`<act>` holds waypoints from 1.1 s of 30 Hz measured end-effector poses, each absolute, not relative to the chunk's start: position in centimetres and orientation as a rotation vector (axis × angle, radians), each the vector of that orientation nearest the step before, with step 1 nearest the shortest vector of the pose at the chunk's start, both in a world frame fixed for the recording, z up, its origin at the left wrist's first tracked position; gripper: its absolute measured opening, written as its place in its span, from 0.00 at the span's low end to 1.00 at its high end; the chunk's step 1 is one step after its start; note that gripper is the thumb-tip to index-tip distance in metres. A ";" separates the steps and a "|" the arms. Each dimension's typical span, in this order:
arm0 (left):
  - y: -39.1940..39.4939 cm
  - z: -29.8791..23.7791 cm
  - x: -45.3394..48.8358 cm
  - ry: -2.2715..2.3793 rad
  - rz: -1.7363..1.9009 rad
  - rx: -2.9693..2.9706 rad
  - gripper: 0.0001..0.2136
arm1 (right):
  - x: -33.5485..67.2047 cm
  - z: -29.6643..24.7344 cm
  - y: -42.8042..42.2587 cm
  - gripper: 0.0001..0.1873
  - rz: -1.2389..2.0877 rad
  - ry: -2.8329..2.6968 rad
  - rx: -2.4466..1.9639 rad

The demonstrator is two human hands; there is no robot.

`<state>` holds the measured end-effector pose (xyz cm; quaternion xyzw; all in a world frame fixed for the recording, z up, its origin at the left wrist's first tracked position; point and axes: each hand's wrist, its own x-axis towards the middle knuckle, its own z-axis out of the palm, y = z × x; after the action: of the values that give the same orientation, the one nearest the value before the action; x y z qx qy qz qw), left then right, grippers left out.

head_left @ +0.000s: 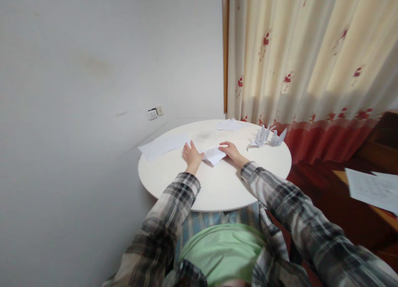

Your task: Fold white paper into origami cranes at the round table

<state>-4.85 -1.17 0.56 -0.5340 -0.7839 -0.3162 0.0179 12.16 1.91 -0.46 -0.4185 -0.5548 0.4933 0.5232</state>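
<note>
A green shirt and plaid sleeves lie nearest the camera, below a round white bench. On the bench, the folded paper sits between the person's two hands. The left hand has its fingers spread, thumb at the paper's left edge. The right hand curls its fingers at the right corner; whether they pinch it, one cannot tell. Folded paper figures stand near the bench's right rim.

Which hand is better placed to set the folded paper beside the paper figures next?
Probably the right hand: it touches the folded paper at its right end and is nearer the paper figures. The left hand lies farther from them.
</note>
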 end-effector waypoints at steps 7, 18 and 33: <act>-0.8 0.1 -4.6 -2.129 -0.799 -2.322 0.21 | 12.2 -0.2 1.7 0.08 1.242 -1.304 -0.898; -1.1 0.6 -4.2 -2.006 -0.764 -2.385 0.14 | 12.3 0.4 1.0 0.12 1.245 -1.264 -0.900; -1.4 0.6 -4.6 -2.222 -0.742 -2.018 0.17 | 12.2 0.6 1.3 0.18 1.179 -1.178 -0.995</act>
<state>-4.57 -1.39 0.58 -0.6525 -0.7184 -0.2400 0.0245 12.22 1.27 0.60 -0.4231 -0.5007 0.5012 0.5648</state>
